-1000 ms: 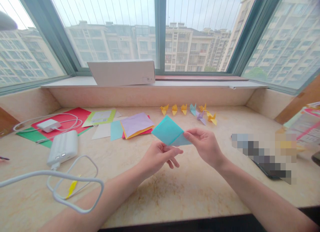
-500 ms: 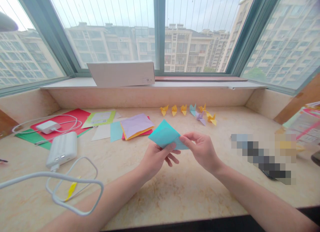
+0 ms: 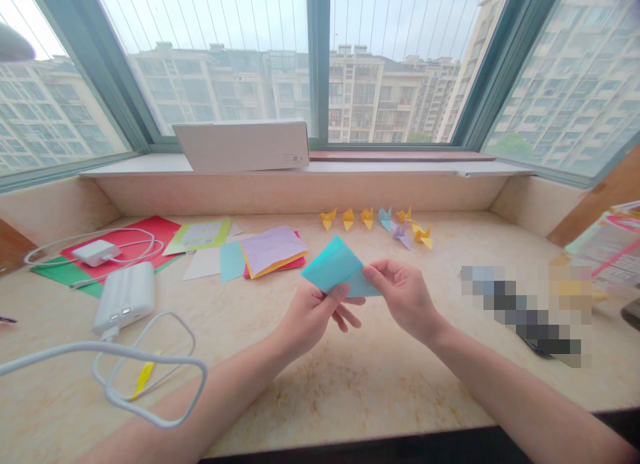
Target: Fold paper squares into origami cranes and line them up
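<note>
A sheet of turquoise origami paper [image 3: 334,264], partly folded, is held up above the stone counter between both hands. My left hand [image 3: 320,311] grips its lower edge, thumb on top and the other fingers spread out underneath. With thumb and forefinger, my right hand [image 3: 400,287] pinches the paper's right corner. Behind the paper stands a row of small folded paper cranes: several yellow ones [image 3: 367,217], a light blue one [image 3: 385,217] and a purple one [image 3: 401,235]. Part of the paper's underside is hidden by my fingers.
Left of my hands lie purple paper [image 3: 275,249], red paper [image 3: 150,241] and a green-bordered card [image 3: 200,236]. A white power bank [image 3: 126,296] with a looping cable [image 3: 200,391] sits nearer. A blurred-out dark object [image 3: 525,317] lies right; a white box [image 3: 245,147] stands on the sill.
The paper and both hands have shifted very slightly to the right. My grip looks the same, and the things on the counter have stayed put.
</note>
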`<state>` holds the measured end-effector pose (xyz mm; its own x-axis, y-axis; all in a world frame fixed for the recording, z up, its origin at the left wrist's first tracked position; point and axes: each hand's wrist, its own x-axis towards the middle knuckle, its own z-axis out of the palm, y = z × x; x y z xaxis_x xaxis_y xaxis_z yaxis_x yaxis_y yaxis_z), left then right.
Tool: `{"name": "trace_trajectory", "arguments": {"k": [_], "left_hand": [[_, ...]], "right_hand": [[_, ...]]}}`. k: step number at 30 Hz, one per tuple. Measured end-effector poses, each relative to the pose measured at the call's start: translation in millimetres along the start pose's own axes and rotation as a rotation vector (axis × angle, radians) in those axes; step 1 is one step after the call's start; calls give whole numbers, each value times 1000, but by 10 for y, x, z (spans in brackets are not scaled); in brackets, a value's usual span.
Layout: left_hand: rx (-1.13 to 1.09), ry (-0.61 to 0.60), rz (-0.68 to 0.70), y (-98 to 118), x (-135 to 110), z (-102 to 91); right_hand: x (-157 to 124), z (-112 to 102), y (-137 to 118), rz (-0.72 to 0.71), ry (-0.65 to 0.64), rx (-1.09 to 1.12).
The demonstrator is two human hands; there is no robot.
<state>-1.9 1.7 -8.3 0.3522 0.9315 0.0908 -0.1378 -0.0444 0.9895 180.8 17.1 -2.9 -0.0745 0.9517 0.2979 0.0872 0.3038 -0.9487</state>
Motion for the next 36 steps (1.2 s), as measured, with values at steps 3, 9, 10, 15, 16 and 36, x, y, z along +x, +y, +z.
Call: {"name": "trace_trajectory", "arguments": {"k": [3,9,10,15,16,36], "left_hand": [[6,23,-12,34,8,-5],[-58,206,11,84,34,-30],[-57,206,15,81,34,-30],[-32,125,16,63,22,-9],[-33,131,16,65,20,-6],[13,88,-52,67,32,-51]], "right_hand": [[31,-35,-47,43,-66,65],[41,20,-71,-5,-342,159],[25,63,-66,-38,-429,124],[-43,214,-45,-37,-332,150],[-43,208,-45,-30,-281,141],[57,-36,-21,88,-255,98]]}}
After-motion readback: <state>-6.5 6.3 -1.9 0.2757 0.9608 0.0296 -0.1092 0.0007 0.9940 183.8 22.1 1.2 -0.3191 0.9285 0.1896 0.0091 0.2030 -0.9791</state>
